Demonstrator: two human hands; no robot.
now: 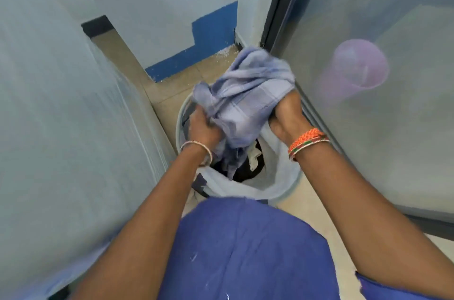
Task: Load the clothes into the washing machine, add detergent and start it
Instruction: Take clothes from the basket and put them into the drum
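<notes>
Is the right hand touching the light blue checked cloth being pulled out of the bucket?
Touching. The head view shows the right hand with fingers curled into the bunched light blue checked cloth, gripping its edge above the bucket.

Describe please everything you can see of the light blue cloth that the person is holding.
The light blue cloth is a soft woven fabric, pale blue with faint checked lines, bunched and creased. The left hand grips its lower left part and the right hand grips its right edge. It is held above the pale bucket, and one end hangs down into the dark clothes inside. It looks blurred.
</notes>
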